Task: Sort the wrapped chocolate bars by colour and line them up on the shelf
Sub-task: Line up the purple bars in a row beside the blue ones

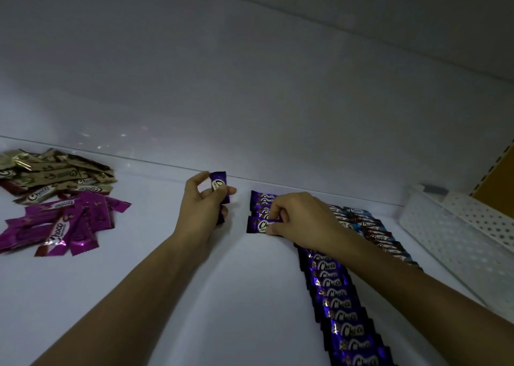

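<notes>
My left hand (204, 205) grips a dark purple chocolate bar (219, 186) upright above the white shelf (139, 282), near the back wall. My right hand (297, 218) pinches a purple bar (258, 224) lying at the far end of a row of purple bars (339, 310) that runs from the back to the front edge. To the right of that row lies a row of blue-and-brown bars (381, 236), partly hidden by my right forearm. At the far left sit a loose heap of magenta bars (69, 223) and, behind it, a heap of gold bars (55, 175).
A white perforated basket (450, 234) stands at the right end of the shelf. The shelf's back wall (250, 101) rises just behind the hands. An upright with slots (492, 168) shows at the far right.
</notes>
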`<state>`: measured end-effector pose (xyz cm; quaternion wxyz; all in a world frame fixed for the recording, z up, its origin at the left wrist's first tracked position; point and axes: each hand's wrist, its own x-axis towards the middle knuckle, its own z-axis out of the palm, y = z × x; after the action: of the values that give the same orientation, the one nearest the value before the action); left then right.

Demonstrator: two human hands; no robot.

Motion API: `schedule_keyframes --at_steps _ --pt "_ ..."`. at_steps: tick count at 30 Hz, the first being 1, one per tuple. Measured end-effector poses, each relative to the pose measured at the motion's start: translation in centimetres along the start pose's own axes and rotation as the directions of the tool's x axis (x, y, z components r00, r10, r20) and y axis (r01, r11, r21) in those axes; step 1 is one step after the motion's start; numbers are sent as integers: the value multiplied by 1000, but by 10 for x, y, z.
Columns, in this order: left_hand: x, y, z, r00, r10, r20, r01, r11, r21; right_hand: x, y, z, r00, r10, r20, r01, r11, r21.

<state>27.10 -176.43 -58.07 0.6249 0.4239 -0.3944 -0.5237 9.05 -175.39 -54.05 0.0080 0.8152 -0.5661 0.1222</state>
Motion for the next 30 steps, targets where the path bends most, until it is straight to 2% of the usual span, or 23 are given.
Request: schedule_keyframes --at_steps 3,13,15,16,18,20,24,27,29,30 --pt "-3 -1 -1 999 25 42 -25 1000 7 3 0 2 999 22 -25 -23 999 -29" --pt "-9 1 0 987 91 130 -101 992 73 5 5 -2 998 43 36 -41 997 -62" --pt "-11 2 2 985 98 143 -110 991 79 4 5 -3 999 49 14 -50 999 16" --pt "-11 3 2 984 100 149 -113 991 77 4 3 -4 997 76 -23 -72 987 141" --pt "-12 4 3 980 108 168 -124 989 84 5 -5 -10 982 165 -95 -102 877 470" --pt "-12 4 4 975 111 193 -129 988 82 6 -13 -16 971 224 -82 -118 749 652" --pt "-13 3 3 960 112 257 -147 981 125 4 -24 -18 979 143 146 -204 627 752" --pt "-15 2 4 949 111 297 -163 974 158 4 -27 -12 971 196 133 -212 462 861" --pt "-13 0 5 962 98 255 -140 978 155 7 -24 -15 949 286 129 -229 352 907" --pt "-10 -1 6 975 76 208 -111 981 161 9 -20 -18 940 318 123 -235 343 909"
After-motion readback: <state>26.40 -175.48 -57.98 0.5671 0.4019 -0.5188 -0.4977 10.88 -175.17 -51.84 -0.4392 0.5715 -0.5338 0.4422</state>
